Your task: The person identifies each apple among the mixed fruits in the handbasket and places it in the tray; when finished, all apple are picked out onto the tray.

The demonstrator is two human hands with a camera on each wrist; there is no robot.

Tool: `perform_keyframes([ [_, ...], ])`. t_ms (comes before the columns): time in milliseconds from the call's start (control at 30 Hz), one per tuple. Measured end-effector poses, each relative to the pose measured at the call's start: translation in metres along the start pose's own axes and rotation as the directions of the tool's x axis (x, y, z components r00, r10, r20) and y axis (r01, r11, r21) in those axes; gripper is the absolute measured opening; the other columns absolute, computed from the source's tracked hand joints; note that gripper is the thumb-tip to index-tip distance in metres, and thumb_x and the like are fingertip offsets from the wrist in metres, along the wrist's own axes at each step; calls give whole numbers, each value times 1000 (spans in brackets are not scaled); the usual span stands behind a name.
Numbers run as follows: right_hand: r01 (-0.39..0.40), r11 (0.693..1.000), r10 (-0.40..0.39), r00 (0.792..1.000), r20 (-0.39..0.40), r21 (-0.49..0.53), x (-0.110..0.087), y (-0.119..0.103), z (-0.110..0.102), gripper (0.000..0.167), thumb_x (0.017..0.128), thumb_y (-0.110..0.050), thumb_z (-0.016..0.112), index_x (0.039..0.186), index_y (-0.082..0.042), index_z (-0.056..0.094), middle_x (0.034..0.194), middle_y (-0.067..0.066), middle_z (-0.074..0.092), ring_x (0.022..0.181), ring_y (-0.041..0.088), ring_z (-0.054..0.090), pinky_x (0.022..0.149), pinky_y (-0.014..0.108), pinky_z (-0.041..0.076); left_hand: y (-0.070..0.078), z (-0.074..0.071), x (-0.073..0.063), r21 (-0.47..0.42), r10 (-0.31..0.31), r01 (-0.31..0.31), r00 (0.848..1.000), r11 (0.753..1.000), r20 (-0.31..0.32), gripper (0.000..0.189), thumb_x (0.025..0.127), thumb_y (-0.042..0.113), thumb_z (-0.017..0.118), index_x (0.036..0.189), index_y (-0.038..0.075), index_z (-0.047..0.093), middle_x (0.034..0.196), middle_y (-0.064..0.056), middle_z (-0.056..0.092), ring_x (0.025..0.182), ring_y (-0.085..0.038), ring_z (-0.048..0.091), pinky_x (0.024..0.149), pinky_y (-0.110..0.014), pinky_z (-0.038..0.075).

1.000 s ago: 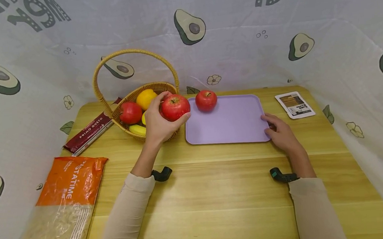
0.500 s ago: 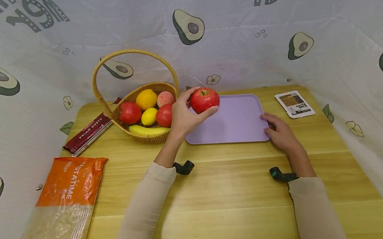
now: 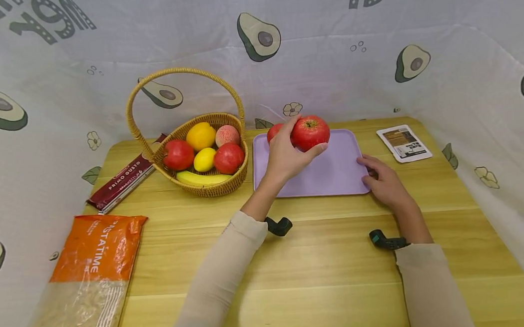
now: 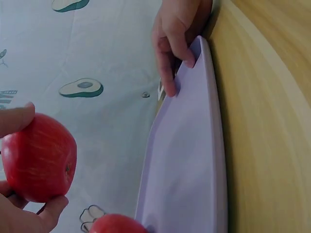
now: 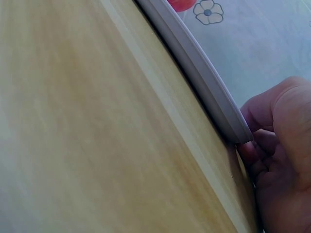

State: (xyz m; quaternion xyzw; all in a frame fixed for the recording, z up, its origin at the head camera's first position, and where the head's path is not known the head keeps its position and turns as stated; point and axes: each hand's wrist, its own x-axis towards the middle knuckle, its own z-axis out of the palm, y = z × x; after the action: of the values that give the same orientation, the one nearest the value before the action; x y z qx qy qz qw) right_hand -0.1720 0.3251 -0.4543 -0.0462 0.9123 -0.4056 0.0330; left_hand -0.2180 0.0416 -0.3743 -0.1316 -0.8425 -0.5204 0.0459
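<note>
My left hand point(image 3: 284, 158) grips a red apple point(image 3: 311, 133) between thumb and fingers, raised above the lilac tray point(image 3: 334, 174). In the left wrist view the held apple point(image 4: 41, 158) is apart from the tray. Another red apple point(image 3: 272, 132) sits at the tray's back left, partly hidden behind my left hand. At the tray's right edge, my right hand point(image 3: 386, 182) pinches the rim; the right wrist view shows its thumb point(image 5: 257, 114) at the upper rim and fingers below.
Left of the tray stands a wicker basket point(image 3: 218, 188) with a tall handle, holding red fruits, a peach, lemons and a banana. A maroon spaghetti pack point(image 3: 125, 179) and an orange pasta bag point(image 3: 100, 248) lie farther left. A small white packet point(image 3: 404, 144) lies back right.
My left hand has carried the apple rightward from over the basket to above the tray. The basket's fruit has come into view again. My right hand has stayed at the tray's edge.
</note>
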Motion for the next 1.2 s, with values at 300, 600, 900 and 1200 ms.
perform_keyframes([
  [300, 4, 1000, -5, 1000, -11, -9, 2, 2, 0, 52, 102, -3, 46, 154, 3, 42, 166, 27, 27, 150, 51, 30, 119, 67, 27, -5, 34, 17, 54, -35, 34, 999, 998, 15, 84, 85, 44, 81, 157, 23, 42, 151, -4, 51, 140, -26, 44, 110, -47, 49],
  [600, 3, 1000, -3, 1000, -3, -22, 2, 1, 0, 53, 102, -2, 48, 154, 3, 41, 166, 27, 26, 149, 52, 31, 119, 68, 27, -27, 61, 34, 17, -69, 68, 997, 998, 28, 86, 83, 33, 87, 156, 25, 42, 154, -1, 50, 141, -26, 45, 112, -44, 47],
  [900, 13, 1000, -13, 1000, -8, -13, 0, -1, 0, 52, 102, -2, 47, 154, 4, 41, 166, 27, 27, 150, 52, 30, 119, 67, 27, -45, 80, 43, -73, -174, 175, 985, 982, 19, 86, 81, 30, 89, 155, 33, 45, 155, 4, 50, 143, -26, 43, 110, -45, 50],
  [1200, -5, 1000, 5, 1000, -5, -8, 0, -2, 0, 53, 103, -2, 46, 155, 2, 40, 167, 25, 26, 151, 50, 28, 120, 66, 26, -56, 92, 48, -16, -141, 141, 990, 990, 0, 86, 86, 33, 84, 159, 24, 39, 160, -1, 47, 146, -30, 42, 116, -47, 44],
])
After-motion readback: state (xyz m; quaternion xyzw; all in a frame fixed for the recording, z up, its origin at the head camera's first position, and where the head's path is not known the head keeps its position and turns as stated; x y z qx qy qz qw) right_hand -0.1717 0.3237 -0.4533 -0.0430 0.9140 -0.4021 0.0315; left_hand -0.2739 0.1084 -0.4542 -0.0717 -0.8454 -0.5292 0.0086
